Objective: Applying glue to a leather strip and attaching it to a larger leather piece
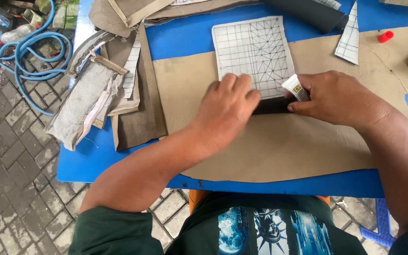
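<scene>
Left hand (227, 111) lies palm down, fingers together and pressed flat over the left end of a black strip (274, 106). The strip sits near the frame centre, along the lower edge of a white gridded panel (253, 49), and only its right part shows between the two hands.

Right hand (334, 99) comes in from 3 o'clock. It is curled around a small white glue tube (295, 88), which juts from the hand toward 10 o'clock, its tip over the panel's lower right corner. The thumb rests on the right end of the strip.

Panel and strip both lie on a large tan sheet (279, 146) spread over a blue desk (119, 160). The panel carries a drawn pattern of dark lines, square grid on its left, slanted lines on its right.

At 9 to 10 o'clock of the hands, a heap of grey and brown scraps (102, 89) hangs over the desk's left edge. Beyond it, at 10 o'clock on the paved ground, a coiled blue hose (29, 52).

At 1 o'clock, a narrow triangular gridded offcut (350, 35). Further right, a small red cap (385, 36) on the tan sheet. At 12 o'clock, along the far edge, a dark roll (308, 12), partly cut off by the frame.
</scene>
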